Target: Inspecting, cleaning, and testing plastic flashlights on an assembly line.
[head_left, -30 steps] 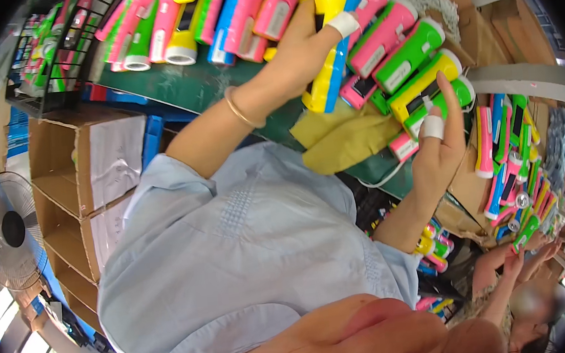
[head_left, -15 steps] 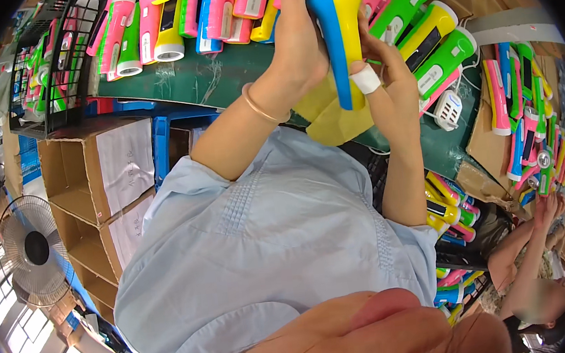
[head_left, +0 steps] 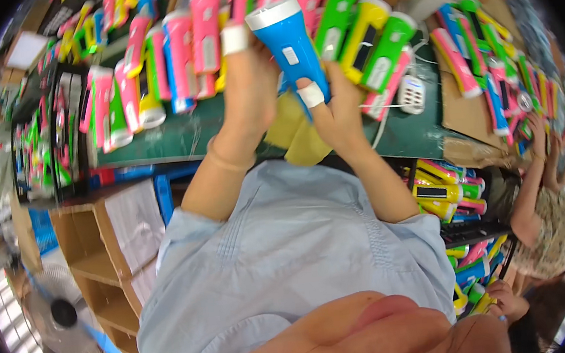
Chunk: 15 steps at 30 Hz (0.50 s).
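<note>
A blue flashlight (head_left: 301,55) with a white head tilts up and to the left in front of me. My right hand (head_left: 338,106) is closed around its narrow end, the thumb with white tape lying along the handle. Just left of the flashlight, my left hand (head_left: 247,88) is raised and smeared by motion. One taped finger of it points up; the others are hidden or blurred. A yellow cloth (head_left: 303,144) hangs below, between both hands. Which hand holds the cloth, I cannot tell.
Pink, green and yellow flashlights (head_left: 207,30) line the green table (head_left: 157,142). A white power strip (head_left: 412,94) with cables lies at right. Left are a black wire basket (head_left: 54,140), cardboard compartments (head_left: 102,248) and a fan (head_left: 61,313). Another person (head_left: 546,233) works at far right.
The flashlight has turned from showing its blue and yellow sides to its blue face with the switch, and leans left. Both hands have shifted left in the view, which itself has moved.
</note>
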Tool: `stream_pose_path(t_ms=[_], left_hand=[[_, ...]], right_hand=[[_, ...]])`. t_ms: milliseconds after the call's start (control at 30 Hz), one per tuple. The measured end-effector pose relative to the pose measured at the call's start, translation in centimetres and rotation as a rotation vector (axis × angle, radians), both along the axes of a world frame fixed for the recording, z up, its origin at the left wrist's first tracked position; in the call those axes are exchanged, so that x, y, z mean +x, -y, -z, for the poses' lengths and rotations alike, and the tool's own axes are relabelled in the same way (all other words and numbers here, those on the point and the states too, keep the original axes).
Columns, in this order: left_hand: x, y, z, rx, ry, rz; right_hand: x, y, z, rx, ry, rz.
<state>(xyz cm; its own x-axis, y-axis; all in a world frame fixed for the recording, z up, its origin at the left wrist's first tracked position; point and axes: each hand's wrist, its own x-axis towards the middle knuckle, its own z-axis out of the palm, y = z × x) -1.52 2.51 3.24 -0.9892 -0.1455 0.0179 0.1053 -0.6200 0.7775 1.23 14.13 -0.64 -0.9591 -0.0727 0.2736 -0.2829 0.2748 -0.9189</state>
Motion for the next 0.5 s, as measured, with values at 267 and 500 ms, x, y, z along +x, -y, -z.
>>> stream_pose_path(t_ms=[267, 500], left_hand=[[-1.1, 0.5, 0.8, -0.058, 0.131, 0.217], [-0.6, 1.2, 2.2, -0.107, 0.051, -0.264]], right_hand=[[-0.6, -1.3, -0.7, -0.432, 0.447, -0.455], [-2.3, 0.6, 1.1, -0.249, 0.204, -0.484]])
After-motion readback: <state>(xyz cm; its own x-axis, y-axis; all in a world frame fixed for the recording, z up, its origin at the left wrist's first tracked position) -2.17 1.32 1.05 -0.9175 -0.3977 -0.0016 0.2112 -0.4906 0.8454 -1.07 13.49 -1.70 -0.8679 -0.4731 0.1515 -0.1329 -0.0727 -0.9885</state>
